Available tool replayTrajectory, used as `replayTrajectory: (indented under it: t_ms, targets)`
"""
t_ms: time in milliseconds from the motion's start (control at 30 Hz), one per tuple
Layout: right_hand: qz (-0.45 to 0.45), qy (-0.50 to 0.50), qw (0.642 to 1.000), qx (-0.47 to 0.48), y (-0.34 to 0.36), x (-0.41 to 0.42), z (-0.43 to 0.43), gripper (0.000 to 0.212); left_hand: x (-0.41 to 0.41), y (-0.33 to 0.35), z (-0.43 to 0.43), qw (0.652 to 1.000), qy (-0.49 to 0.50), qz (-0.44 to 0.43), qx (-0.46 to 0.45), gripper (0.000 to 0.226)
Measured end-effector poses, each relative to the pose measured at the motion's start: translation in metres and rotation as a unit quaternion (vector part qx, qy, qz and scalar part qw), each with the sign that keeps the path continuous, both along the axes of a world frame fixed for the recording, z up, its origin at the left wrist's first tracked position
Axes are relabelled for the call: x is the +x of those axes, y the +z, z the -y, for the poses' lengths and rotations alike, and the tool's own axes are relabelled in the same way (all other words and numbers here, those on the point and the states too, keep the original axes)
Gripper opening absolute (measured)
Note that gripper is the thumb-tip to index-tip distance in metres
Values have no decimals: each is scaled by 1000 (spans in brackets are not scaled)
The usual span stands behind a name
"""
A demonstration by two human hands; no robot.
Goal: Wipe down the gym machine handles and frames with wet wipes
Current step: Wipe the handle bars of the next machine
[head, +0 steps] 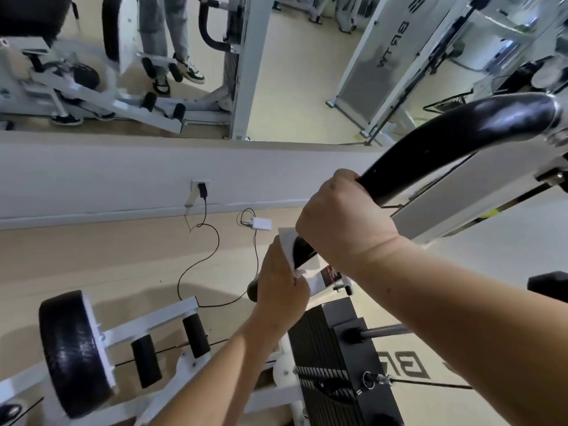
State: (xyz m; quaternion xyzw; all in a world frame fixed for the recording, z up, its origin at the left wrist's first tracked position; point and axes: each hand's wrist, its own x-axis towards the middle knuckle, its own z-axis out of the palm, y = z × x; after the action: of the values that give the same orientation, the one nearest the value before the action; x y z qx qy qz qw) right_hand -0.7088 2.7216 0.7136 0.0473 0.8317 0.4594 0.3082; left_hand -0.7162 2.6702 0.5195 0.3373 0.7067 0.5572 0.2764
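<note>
Black handle in right hand; one white wipe pinched under left hand.

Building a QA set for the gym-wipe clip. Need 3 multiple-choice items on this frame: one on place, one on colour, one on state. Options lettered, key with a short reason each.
1. Where is the wet wipe?
A. Wrapped on the handle under the left hand
B. On the floor by the wall socket
C. Draped on the weight stack

2. What colour is the curved handle?
A. White
B. Black
C. Red

3. What is the right hand doing?
A. Hanging idle
B. Pressing flat on the wall
C. Gripping the handle

Key:
1 A: the left hand holds the white wipe against the bar just below the right hand.
2 B: the bar's grip is glossy black along its bend.
3 C: its fingers curl round the bar.
</note>
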Motion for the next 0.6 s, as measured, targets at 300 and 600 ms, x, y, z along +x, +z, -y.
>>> replayTrajectory:
  t_ms: [300,600]
  targets:
    - [0,-13,1000,-19,-1,-2,0,28,-5,40,-11,995,-38,85,-29,58]
    - [-11,-43,999,-6,-1,0,2,40,-21,-30,19,990,-82,35,-108,57]
